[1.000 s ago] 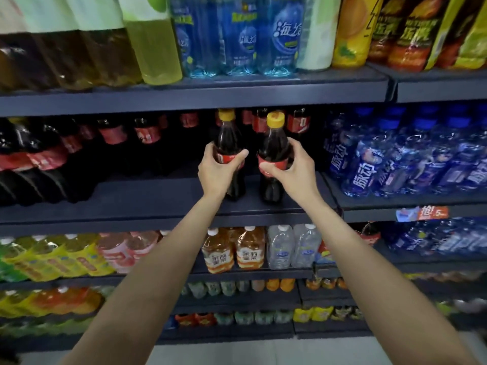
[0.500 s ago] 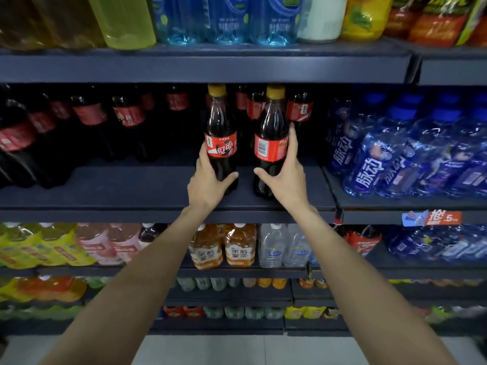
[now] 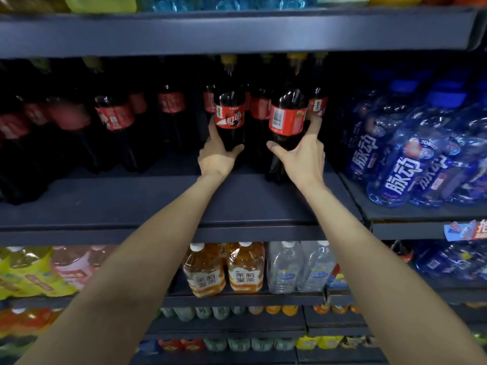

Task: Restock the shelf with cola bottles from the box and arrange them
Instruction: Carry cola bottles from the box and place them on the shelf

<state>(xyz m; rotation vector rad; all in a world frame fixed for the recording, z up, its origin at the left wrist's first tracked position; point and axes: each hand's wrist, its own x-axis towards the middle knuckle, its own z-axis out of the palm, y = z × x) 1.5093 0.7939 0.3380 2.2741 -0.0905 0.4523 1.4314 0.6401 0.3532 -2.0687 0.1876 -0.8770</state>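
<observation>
Two cola bottles with yellow caps and red labels stand on the dark middle shelf [image 3: 147,206]. My left hand [image 3: 216,154] grips the lower body of the left cola bottle [image 3: 230,111], thumb on its right side. My right hand [image 3: 303,154] grips the right cola bottle [image 3: 288,114], thumb at its left and index finger raised along its right side by the label. Both bottles are pushed back against a row of more cola bottles [image 3: 168,106] deeper on the shelf. No box is in view.
Blue drink bottles [image 3: 411,164] crowd the shelf section to the right. The upper shelf [image 3: 237,30] hangs close over the bottle caps. Tea bottles [image 3: 245,270] and clear water bottles [image 3: 300,267] stand on the shelf below.
Both hands slid down from the labels to the lower bodies of the bottles and pushed them deeper onto the shelf. The view moved closer and tilted down.
</observation>
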